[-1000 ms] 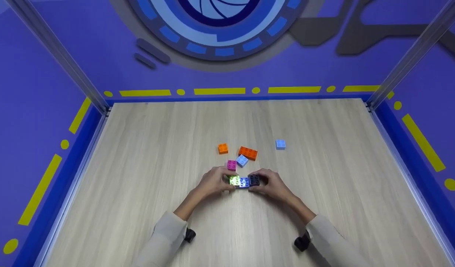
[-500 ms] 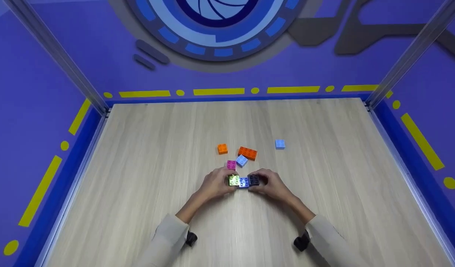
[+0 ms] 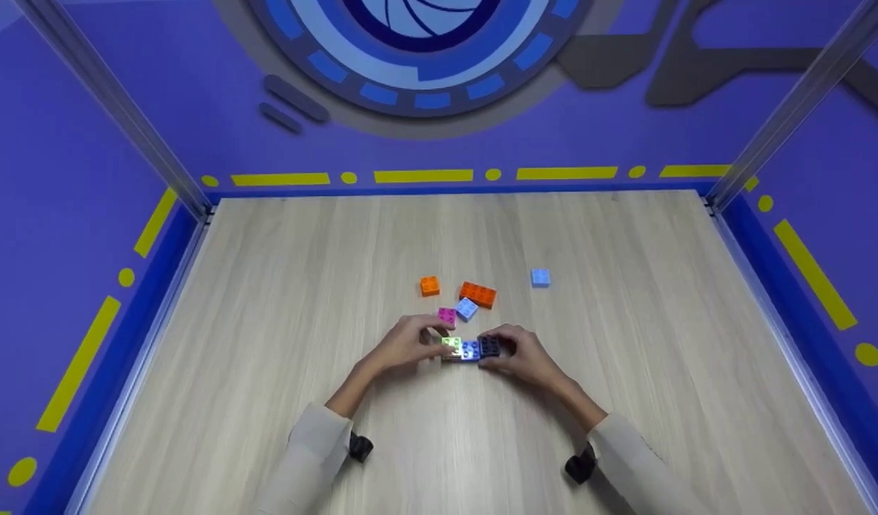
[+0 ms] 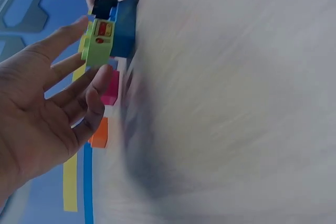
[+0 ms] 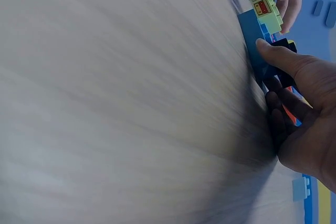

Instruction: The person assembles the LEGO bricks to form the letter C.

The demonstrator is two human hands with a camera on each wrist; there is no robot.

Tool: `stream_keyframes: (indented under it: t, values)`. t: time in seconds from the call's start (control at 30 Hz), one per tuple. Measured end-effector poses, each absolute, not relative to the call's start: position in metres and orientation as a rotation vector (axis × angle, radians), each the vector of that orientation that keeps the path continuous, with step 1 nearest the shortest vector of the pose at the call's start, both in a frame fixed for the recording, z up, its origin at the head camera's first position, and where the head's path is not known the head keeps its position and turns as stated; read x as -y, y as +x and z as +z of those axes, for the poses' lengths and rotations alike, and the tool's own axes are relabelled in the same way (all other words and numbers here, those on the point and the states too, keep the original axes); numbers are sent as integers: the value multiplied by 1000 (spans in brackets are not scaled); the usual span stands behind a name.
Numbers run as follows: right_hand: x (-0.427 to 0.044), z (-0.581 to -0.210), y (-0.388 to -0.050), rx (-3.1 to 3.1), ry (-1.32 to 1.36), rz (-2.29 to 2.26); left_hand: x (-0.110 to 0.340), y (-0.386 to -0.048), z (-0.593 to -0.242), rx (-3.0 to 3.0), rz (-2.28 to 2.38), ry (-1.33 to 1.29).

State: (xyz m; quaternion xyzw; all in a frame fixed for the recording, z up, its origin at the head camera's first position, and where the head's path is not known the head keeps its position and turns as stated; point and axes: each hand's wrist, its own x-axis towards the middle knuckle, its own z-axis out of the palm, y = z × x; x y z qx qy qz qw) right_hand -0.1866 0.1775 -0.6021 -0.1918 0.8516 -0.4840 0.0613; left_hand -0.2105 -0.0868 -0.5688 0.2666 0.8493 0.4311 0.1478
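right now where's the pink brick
In the head view, the pink brick lies just below centre, beyond the green brick and left of the nearer pale blue one.

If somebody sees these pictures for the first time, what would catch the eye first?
Probably the large round emblem on the back wall, at the top of the head view. Next, below it, the lime-green brick and the black brick sit on opposite ends of a blue brick, between the left hand and the right hand.
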Motion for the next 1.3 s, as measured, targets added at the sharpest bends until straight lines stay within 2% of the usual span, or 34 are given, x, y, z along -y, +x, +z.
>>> stream_keyframes:
  t: [0.33, 1.3]
  values:
    - [-177, -605, -184, -2580, -551, -1443, 95, -224, -579, -2530, 1502, 642]
    - [-177, -602, -185, -2575, -561, -1454, 73, -235, -592, -2641, 1400, 609]
